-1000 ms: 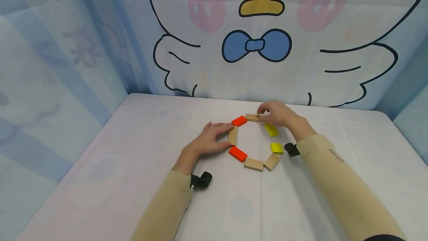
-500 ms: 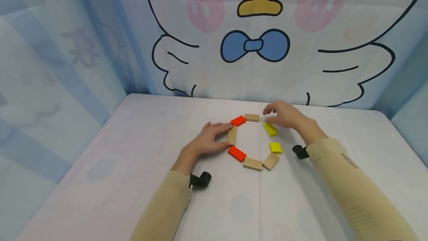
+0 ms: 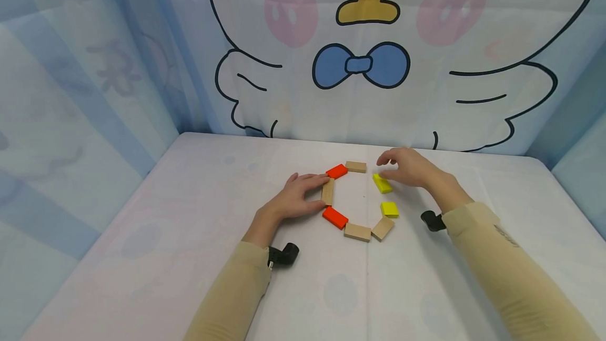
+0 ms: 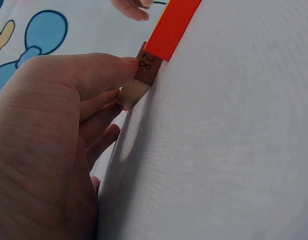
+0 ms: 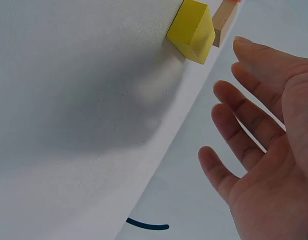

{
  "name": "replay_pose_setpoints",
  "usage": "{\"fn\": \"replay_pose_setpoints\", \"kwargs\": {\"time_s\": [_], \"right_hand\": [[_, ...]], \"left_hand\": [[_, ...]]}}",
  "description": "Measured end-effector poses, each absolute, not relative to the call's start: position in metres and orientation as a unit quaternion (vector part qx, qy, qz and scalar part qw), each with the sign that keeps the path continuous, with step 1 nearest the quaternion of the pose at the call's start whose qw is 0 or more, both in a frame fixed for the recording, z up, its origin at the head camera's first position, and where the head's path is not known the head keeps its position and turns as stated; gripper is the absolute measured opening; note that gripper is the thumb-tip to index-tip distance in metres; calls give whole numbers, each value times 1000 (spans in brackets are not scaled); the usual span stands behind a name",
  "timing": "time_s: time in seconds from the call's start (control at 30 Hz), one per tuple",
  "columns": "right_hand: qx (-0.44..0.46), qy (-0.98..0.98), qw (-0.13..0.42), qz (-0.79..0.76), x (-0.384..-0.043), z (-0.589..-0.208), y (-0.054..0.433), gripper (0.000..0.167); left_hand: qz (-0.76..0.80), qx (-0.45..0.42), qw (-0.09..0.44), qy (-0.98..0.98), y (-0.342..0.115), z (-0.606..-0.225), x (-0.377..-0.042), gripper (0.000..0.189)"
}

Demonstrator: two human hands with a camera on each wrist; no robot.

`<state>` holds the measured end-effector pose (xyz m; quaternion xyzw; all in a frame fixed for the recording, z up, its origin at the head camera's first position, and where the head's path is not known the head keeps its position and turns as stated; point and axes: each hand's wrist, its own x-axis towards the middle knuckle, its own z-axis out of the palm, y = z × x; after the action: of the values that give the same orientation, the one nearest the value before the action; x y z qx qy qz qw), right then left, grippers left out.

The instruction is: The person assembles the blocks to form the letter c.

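Note:
Small rectangular wooden blocks form a ring with gaps on the white table. My left hand [image 3: 299, 196] lies at the ring's left side and holds a plain wooden block [image 3: 328, 192], thumb at the near end, fingers at the far end. In the left wrist view its side bears the number 28, and a red block [image 4: 175, 30] adjoins it. My right hand [image 3: 411, 168] hovers beside the far yellow block [image 3: 382, 183], fingers loosely bent, holding nothing. In the right wrist view those fingers stand apart from the yellow block [image 5: 191, 32].
At the ring's far side are a red block [image 3: 337, 171] and a plain block [image 3: 356, 167]. Nearer lie another red block [image 3: 335, 218], two plain blocks, one at the front [image 3: 357, 232], and a yellow block [image 3: 390, 209]. A cartoon-printed curtain hangs behind the table [image 3: 189, 214].
My right hand has let go of the far plain block and drawn back to the right, near the far yellow block. The left hand has kept its place.

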<state>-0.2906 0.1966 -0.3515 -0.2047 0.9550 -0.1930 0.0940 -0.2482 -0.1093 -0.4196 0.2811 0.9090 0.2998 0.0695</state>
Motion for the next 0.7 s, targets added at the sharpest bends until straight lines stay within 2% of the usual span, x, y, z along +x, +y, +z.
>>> {"fn": "replay_pose_setpoints", "kwargs": {"time_s": [0.3, 0.7], "right_hand": [[-203, 954, 111, -190, -280, -356, 204, 35], [-235, 949, 97, -187, -273, -365, 210, 37]], "left_hand": [[299, 283, 69, 909, -108, -420, -248, 63], [295, 277, 67, 912, -108, -421, -248, 63]]}}
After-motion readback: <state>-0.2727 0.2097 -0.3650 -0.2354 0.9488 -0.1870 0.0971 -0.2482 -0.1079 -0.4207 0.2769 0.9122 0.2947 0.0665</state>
